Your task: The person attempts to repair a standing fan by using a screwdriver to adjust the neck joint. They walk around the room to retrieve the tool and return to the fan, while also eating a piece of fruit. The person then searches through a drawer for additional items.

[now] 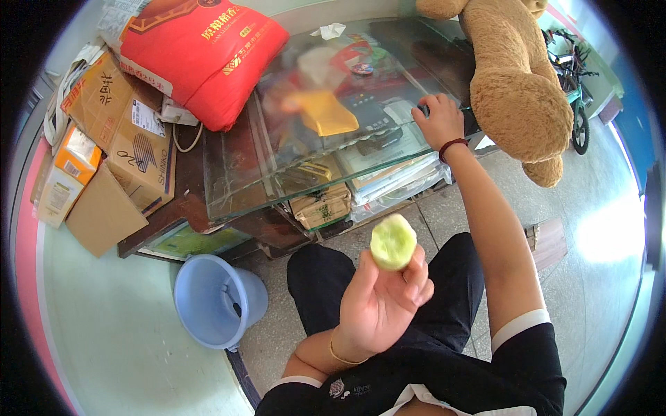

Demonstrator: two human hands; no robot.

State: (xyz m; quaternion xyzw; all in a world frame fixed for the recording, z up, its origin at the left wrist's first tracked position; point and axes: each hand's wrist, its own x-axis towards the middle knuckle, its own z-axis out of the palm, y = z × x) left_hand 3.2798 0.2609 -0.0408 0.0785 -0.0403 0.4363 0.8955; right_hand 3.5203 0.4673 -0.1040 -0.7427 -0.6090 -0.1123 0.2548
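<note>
My left hand (378,305) is raised over my lap, its fingers closed round a pale green piece of cucumber (393,243). The cucumber's wet, hollowed end faces up, and its lower part is hidden by my fingers. My right hand (442,121) reaches forward to the right side of the glass tabletop (277,177). Its fingers are bent over a small dark object (421,109), mostly covered, whose kind I cannot make out. A yellow sheet-like thing (329,114) shows at the middle of the glass; whether it lies on top or underneath is unclear.
A big red bag (208,59) and cardboard boxes (132,132) crowd the left. Below them stands a blue bucket (220,301). Papers (388,173) are stacked under the glass. A brown plush toy (520,90) leans at the right, with a bicycle (578,104) behind it.
</note>
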